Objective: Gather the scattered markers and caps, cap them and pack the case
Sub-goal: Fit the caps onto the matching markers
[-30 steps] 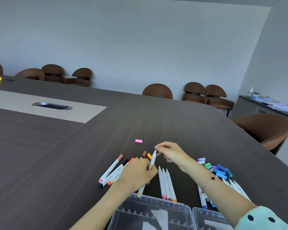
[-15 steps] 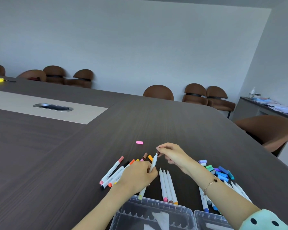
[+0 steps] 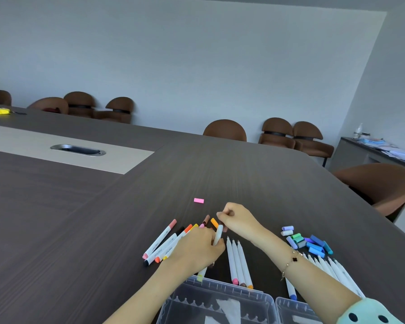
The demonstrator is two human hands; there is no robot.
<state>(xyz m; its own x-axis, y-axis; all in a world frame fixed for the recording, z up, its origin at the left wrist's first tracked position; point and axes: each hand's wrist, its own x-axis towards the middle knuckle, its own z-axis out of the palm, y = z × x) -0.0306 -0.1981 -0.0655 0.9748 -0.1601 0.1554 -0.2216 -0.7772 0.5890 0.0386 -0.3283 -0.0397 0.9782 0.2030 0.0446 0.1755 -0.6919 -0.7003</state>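
- While my left hand (image 3: 198, 247) grips the white marker (image 3: 218, 235) with its tip pointing away from the clear case (image 3: 220, 305), the cap could go on crooked: my right hand (image 3: 237, 220) meets the tip at an angle, and a skewed push might jam it or smear ink on my fingers.
- My left fingers are curled tight round the barrel just beyond the case's far wall; if they loosen, the marker could roll into the three uncapped markers (image 3: 237, 260) lying side by side beyond the case, tips pointing away.
- My right fingers are bunched together, pinching something small at the marker's tip. I judge it to be a cap, but it is hidden in the pinch, so I cannot tell its colour.
- A mismatched cap is a risk: loose brown and orange caps (image 3: 210, 221) lie touching or nearly touching my right knuckles, farther from the case than my left hand.
- Capped markers (image 3: 164, 242) fan out beyond the case's left corner, and my left wrist could sweep them.
- Blue and green caps (image 3: 309, 240) sit piled beyond the case's right half, past my right forearm, with more uncapped markers (image 3: 332, 267) beside them.
- One pink cap (image 3: 198, 200) lies alone on the table (image 3: 80, 218), farthest from the case and easy to forget.
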